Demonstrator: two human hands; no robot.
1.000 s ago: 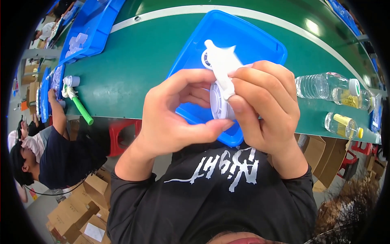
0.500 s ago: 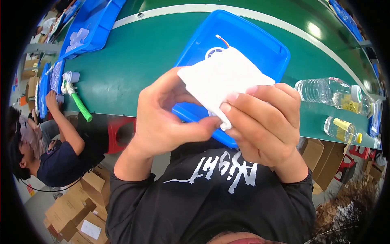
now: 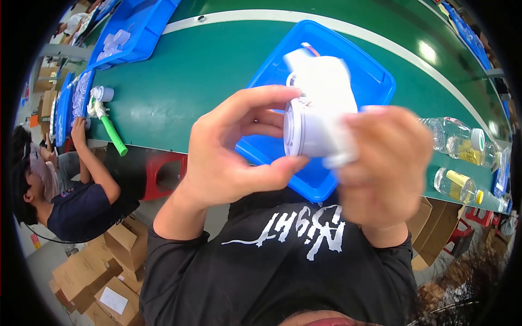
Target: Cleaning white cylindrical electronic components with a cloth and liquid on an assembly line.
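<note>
My left hand (image 3: 223,146) is closed around a white round plastic housing (image 3: 311,130), thumb below and fingers above, its ringed end toward the palm. A white cloth (image 3: 329,81) lies over the housing's far and right sides and hides part of it. My right hand (image 3: 386,168), smeared by motion, grips the cloth's right edge. Beyond the housing, a short red wire (image 3: 311,50) with a pale plug shows at the cloth's far edge. Below both hands, a blue tray (image 3: 375,84) rests on the green table.
Clear bottles (image 3: 458,185) lie at the table's right. At the left are a green-handled tool (image 3: 113,136), a white cup-shaped part (image 3: 104,94) and a blue bin (image 3: 144,46) with translucent pieces. A co-worker (image 3: 81,206) sits at the left, near cardboard boxes (image 3: 87,271).
My right hand has moved right and pulled the cloth sideways, baring the housing's side and ringed end. The housing has turned in my left hand. The view has shifted slightly.
</note>
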